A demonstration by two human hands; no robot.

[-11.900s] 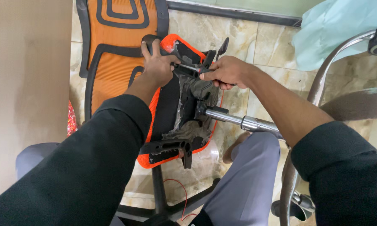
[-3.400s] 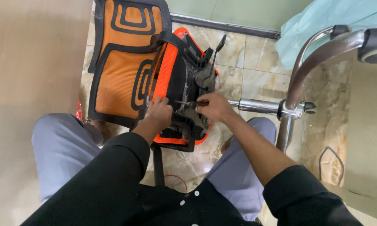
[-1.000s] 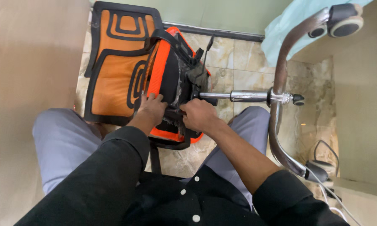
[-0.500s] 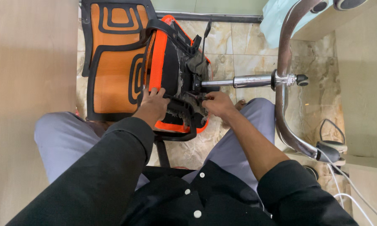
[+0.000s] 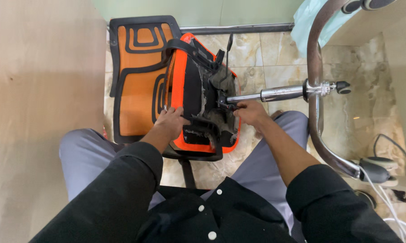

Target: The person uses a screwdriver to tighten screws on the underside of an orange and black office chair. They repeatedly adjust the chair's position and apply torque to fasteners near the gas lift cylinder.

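Chair seat: the orange office chair seat [image 5: 178, 90] stands on edge between your knees, its underside turned toward 3 o'clock, so the black mechanism faces your right hand.
Left hand: your left hand [image 5: 172, 122] lies on the orange rim at the seat's near, 7 o'clock corner; its fingers [image 5: 178, 111] are spread flat against the rim and the black plate, pressing on it rather than wrapped round it.
Right hand: your right hand [image 5: 251, 113] sits at 3 o'clock of the mechanism, with its fingers curled shut around the near end of the gas lift cylinder [image 5: 275, 93], just where it enters the black plate.
Mechanism: the black tilt mechanism [image 5: 214, 101] is bolted to the seat's underside; a thin black lever [image 5: 228, 54] sticks up from it toward 12 o'clock.
Gas lift cylinder: a chrome tube running level from the mechanism toward 3 o'clock, its far end passing through the hub of the chair base.
Chair base: the chrome base arm [image 5: 317, 108] curves from 12 o'clock down to 4 o'clock on your right; black castors [image 5: 376, 171] show at its lower end and more at the top edge.
Backrest: the orange mesh backrest [image 5: 137, 76] with its black frame stands at 10 o'clock of the seat, touching it.
Floor: the marble tile floor [image 5: 275, 58] lies under all of it; white cables [image 5: 392, 202] trail at 4 o'clock.
Table: a pale wooden table [image 5: 36, 99] fills your 9 o'clock side.
Legs: your grey trousers [image 5: 83, 157] flank the seat on both sides.
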